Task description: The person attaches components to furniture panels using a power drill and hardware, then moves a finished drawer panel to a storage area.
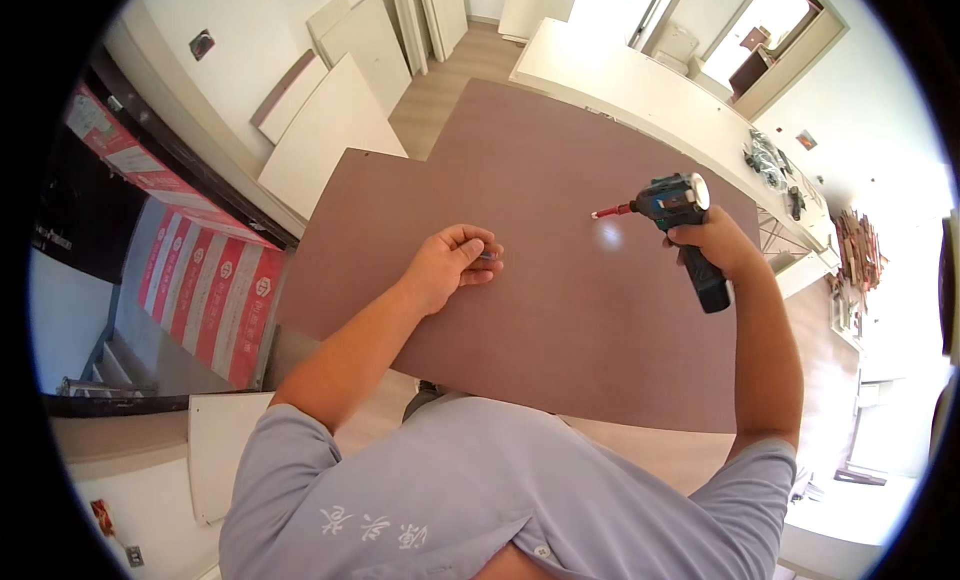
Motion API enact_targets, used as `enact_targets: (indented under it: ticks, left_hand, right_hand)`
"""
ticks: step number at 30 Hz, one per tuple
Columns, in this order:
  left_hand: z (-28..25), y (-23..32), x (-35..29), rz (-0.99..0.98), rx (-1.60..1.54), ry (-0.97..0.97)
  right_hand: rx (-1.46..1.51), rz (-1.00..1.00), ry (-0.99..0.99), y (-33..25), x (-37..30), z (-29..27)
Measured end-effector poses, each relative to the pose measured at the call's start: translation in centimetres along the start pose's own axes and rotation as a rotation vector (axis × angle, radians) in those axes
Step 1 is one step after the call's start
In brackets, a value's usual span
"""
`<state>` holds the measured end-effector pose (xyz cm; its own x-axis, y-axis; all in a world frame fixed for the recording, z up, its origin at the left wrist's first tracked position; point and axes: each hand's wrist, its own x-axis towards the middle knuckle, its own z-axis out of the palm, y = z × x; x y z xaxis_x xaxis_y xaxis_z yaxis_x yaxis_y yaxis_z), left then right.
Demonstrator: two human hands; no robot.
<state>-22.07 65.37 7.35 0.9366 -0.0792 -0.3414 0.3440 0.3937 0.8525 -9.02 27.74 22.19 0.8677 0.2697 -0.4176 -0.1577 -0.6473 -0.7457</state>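
Note:
A cordless driver point(672, 202), dark with a long red bit point(614, 211), is gripped at its handle by my right hand point(722, 242). Its bit points left, and a light spot falls on the large brown panel point(540, 320) below the tip. Whether the tip touches the panel, I cannot tell. My left hand point(455, 265) is over the panel's left half with its fingers curled in. Between thumb and fingers shows a small, dark, shiny piece, too small to name. The panel spreads flat in front of me, with a step cut in its far left edge.
Past the panel's far edge runs a long white board point(640, 75), with a bagged bundle point(768, 163) at its right end. White boards point(335, 125) lean on the left wall. A doorway with red-and-white sheeting point(205, 300) is at left. Wood scraps point(858, 250) are piled far right.

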Motion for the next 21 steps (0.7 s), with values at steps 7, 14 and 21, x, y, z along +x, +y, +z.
enact_targets:
  ticks: [7,14,21]
  left_hand:
    - [-2.9,1.3,4.4,0.069,0.061,-0.201]
    - [-2.9,0.3,4.0,0.112,-0.167,-0.265]
    - [-3.6,-0.3,4.8,0.069,-0.303,-0.377]
  right_hand:
    - [-0.472,0.056,-0.047,-8.7,2.3,2.3]
    - [-0.408,0.176,0.038,-9.4,2.0,4.0]
    - [-0.329,0.23,0.052,-9.6,2.3,4.3]
